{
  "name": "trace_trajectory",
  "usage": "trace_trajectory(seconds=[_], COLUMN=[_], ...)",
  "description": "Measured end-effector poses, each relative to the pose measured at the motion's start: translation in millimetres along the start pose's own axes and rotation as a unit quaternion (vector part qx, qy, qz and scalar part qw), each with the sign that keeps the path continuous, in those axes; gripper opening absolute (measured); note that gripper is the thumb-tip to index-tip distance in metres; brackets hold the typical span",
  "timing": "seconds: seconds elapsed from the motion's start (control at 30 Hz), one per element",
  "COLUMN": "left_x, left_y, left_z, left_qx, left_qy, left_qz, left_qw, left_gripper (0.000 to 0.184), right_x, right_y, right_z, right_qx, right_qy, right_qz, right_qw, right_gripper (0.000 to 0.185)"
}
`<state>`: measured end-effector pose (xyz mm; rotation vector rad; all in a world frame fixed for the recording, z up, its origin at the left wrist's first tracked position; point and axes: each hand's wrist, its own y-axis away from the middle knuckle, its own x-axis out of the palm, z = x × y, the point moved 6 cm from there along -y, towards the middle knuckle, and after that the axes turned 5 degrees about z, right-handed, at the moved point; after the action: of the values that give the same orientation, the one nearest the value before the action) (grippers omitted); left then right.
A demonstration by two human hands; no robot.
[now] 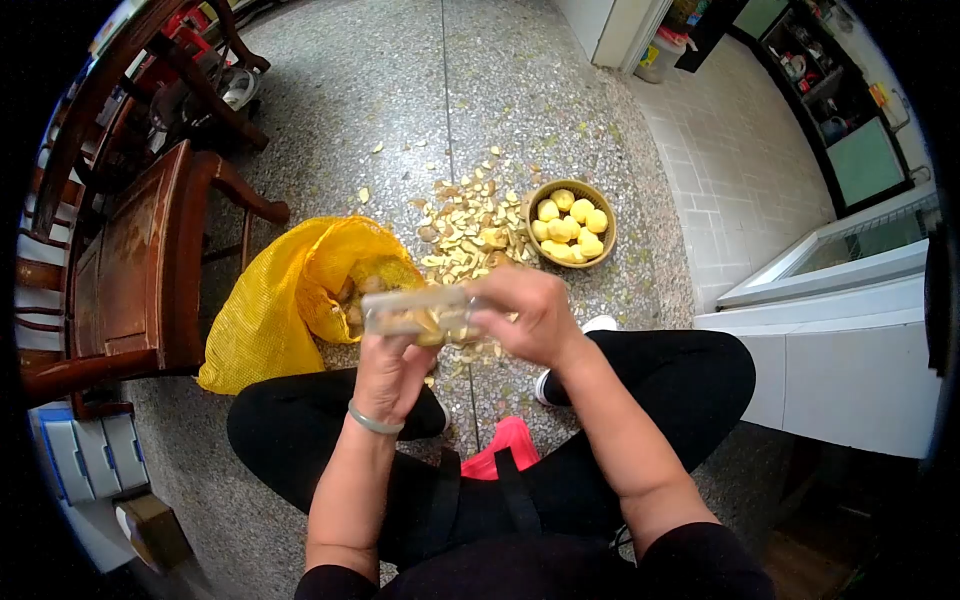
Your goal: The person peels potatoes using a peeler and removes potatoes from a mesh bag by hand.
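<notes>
A translucent rectangular object (418, 314), blurred, is held up in front of my chest; I cannot make out what it is. My left hand (392, 368), with a pale bangle on its wrist, grips its left part from below. Closed on its right end are the fingers of my right hand (530, 312). Beneath and beyond the hands, peelings (460, 232) lie scattered over the speckled floor. Peeled potatoes (572, 225) fill much of a round brown basket (608, 252) beyond my right hand. Left of my hands, an open yellow mesh bag (265, 300) holds brown, unpeeled potatoes (372, 280).
A dark red wooden chair (135, 260) stands at the left, beside the bag. Small drawers (90, 455) are at the lower left. My bent legs (660, 375) frame the near floor. On the right are a white-framed door (850, 250) and a green-panelled cabinet (868, 165).
</notes>
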<state>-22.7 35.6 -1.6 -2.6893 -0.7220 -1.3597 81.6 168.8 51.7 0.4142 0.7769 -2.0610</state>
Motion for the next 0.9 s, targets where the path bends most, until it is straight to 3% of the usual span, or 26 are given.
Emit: trace_trajectory(seconds=[0.07, 0.13, 0.2, 0.33, 0.47, 0.5, 0.57, 0.6, 0.67, 0.8, 0.87, 0.9], left_x=[-0.9, -2.4, 11.1, 12.3, 9.6, 7.2, 2.6, 2.9, 6.4, 12.1, 12.2, 12.3], left_y=[-1.2, -2.0, 0.8, -3.2, -5.2, -4.8, -2.7, -1.4, -2.4, -7.4, -5.8, -5.9], left_z=[-6.1, -6.7, -11.1, -6.9, -8.1, -9.0, -10.4, -11.3, -14.1, -12.7, -12.8, -12.9], left_qx=[-0.028, -0.025, -0.008, 0.008, 0.031, 0.042, 0.037, 0.036, 0.032, 0.066, 0.059, 0.054], left_qy=[-0.054, -0.045, -0.052, -0.054, -0.091, -0.118, -0.131, -0.132, -0.114, -0.129, -0.121, -0.112], left_qz=[-0.036, -0.012, 0.012, -0.017, -0.029, -0.04, -0.036, -0.035, -0.02, -0.027, -0.032, -0.035], left_qw=[0.998, 0.999, 0.999, 0.998, 0.995, 0.991, 0.99, 0.99, 0.993, 0.989, 0.99, 0.992], left_gripper=[0.032, 0.033, 0.035, 0.037, 0.037, 0.038, 0.039, 0.039, 0.039, 0.038, 0.038, 0.038], right_x=[-2.2, -8.4, -9.1, -10.4, -8.0, -6.9, -5.2, -8.1, -14.6, -11.6, -3.1, 1.3], right_y=[3.0, 4.8, 8.7, 5.0, -0.6, 0.4, 2.1, 4.2, 5.5, 1.9, 2.3, 3.5], right_z=[-31.4, -47.9, -62.8, -32.2, 6.5, 2.4, -10.2, -27.9, -39.6, -1.0, 8.4, -6.7], right_qx=[0.067, 0.092, 0.178, 0.126, 0.035, 0.035, 0.04, 0.135, 0.168, 0.053, 0.032, 0.09], right_qy=[-0.035, -0.054, -0.023, -0.122, -0.097, -0.098, 0.034, 0.028, 0.011, -0.054, -0.037, -0.104], right_qz=[-0.016, -0.027, 0.03, 0.005, -0.017, -0.017, -0.004, 0.032, 0.019, -0.002, 0.008, 0.003], right_qw=[0.997, 0.994, 0.983, 0.984, 0.995, 0.994, 0.999, 0.99, 0.986, 0.997, 0.999, 0.991], right_gripper=[0.02, 0.019, 0.021, 0.021, 0.021, 0.021, 0.021, 0.02, 0.019, 0.021, 0.022, 0.019])
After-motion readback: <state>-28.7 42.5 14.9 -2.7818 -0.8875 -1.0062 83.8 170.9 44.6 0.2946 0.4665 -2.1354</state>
